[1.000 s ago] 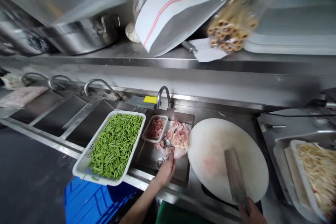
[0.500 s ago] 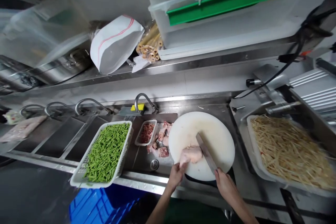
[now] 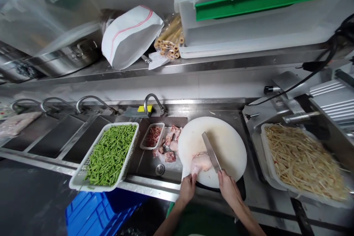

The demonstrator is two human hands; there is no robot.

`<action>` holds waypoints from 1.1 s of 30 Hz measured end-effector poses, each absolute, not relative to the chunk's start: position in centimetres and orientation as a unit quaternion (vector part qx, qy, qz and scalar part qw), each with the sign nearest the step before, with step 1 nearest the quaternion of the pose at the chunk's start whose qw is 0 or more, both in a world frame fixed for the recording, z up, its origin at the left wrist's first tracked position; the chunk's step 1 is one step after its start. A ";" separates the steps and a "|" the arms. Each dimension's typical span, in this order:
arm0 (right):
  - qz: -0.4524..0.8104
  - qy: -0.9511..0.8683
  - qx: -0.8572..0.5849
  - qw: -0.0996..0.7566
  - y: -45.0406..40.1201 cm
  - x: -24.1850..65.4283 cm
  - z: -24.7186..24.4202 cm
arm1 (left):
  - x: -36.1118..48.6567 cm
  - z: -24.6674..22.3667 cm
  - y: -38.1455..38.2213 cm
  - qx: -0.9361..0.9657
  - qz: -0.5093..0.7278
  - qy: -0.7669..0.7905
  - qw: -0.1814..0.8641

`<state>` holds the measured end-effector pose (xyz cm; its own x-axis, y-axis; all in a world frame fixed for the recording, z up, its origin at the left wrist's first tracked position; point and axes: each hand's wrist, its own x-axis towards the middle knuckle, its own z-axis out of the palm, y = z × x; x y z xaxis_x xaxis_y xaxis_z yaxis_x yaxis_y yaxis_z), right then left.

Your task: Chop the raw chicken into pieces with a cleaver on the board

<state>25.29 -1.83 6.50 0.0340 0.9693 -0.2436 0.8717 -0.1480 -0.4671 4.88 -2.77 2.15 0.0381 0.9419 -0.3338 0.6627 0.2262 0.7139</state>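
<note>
A raw chicken leg [image 3: 201,162] lies on the round white cutting board [image 3: 232,136]. My left hand [image 3: 188,187] is closed around the narrow end of the leg at the board's near edge. My right hand [image 3: 228,187] grips the handle of a cleaver [image 3: 211,151], and its fingers hide most of that handle. The blade slants up and left across the board, along the right side of the chicken leg. Whether its edge touches the meat I cannot tell.
Left of the board, a sink [image 3: 143,167] holds raw chicken pieces [image 3: 170,156] and a small basket of diced meat [image 3: 154,136]. A white basket of cut green beans [image 3: 110,155] stands beside it. Bean sprouts [image 3: 304,162] fill a tub at right. A blue crate [image 3: 91,214] sits below.
The cleaver and my right hand have shifted slightly left, bringing the blade nearer the chicken leg. My left hand still holds the leg's end. The camera view has shifted a little.
</note>
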 end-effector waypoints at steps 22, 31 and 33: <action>0.243 -0.654 -0.708 0.110 0.8 27.3 6.7 | 4.7 3.1 -2.7 0.606 0.086 0.692 0.382; 0.223 -0.655 -0.720 0.051 0.0 24.1 8.5 | 4.6 3.1 -2.6 0.612 0.076 0.692 0.374; 0.187 -0.665 -0.716 0.102 0.1 24.5 9.9 | 4.6 3.1 -2.6 0.612 0.074 0.693 0.374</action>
